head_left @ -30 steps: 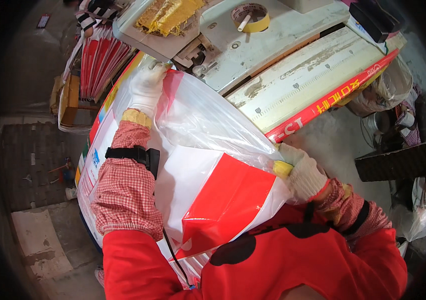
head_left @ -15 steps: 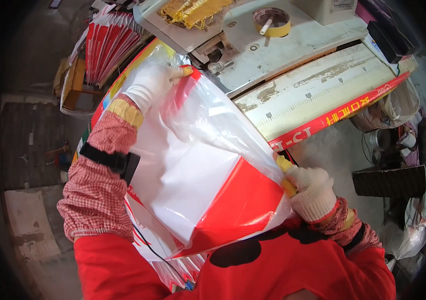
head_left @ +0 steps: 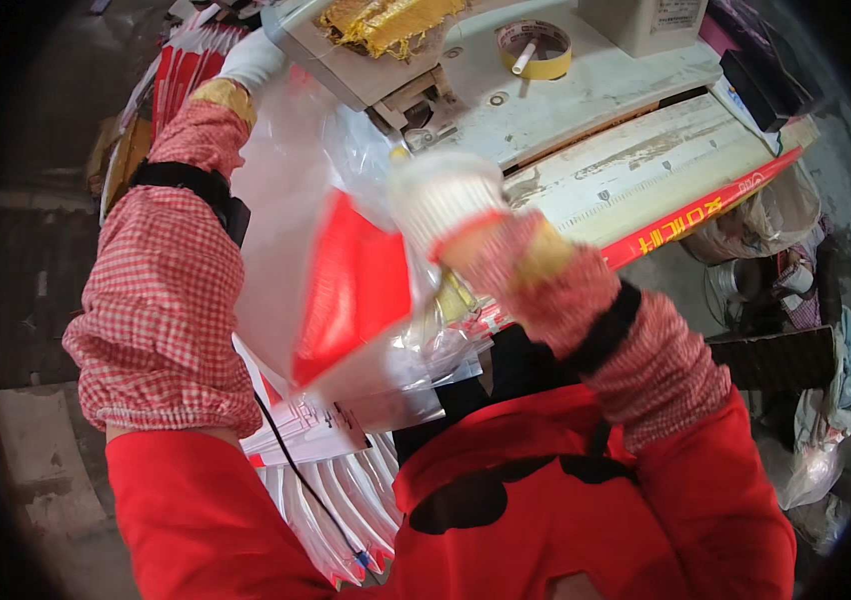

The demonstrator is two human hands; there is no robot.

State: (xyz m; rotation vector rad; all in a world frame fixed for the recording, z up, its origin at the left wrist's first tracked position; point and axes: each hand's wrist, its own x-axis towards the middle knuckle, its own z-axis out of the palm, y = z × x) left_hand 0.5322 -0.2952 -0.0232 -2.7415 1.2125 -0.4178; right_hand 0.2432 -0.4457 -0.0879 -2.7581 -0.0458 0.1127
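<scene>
A large white and red plastic sack (head_left: 361, 285) with a clear film liner (head_left: 358, 140) hangs before me, its lower end over a stack of folded sacks (head_left: 336, 500). My left hand (head_left: 252, 64), in a white knit glove, is raised at the sack's upper left, by the corner of a grey machine bed; its fingers are hidden. My right hand (head_left: 446, 198), also gloved, is over the sack's right side near the film. It is smeared by motion, so its fingers cannot be made out; a yellow tip shows at its upper end.
On the grey machine bed (head_left: 491, 125) lie a yellow tape roll (head_left: 552, 68) with a white stick and a yellow woven scrap (head_left: 386, 22). A pale ruled board (head_left: 626, 165) with a red printed front strip extends right. More red-white sacks (head_left: 181, 75) stand far left.
My left hand has moved up and left, and my right hand has swung up and left across the sack. The sack has shifted left, its red panel now narrower and blurred.
</scene>
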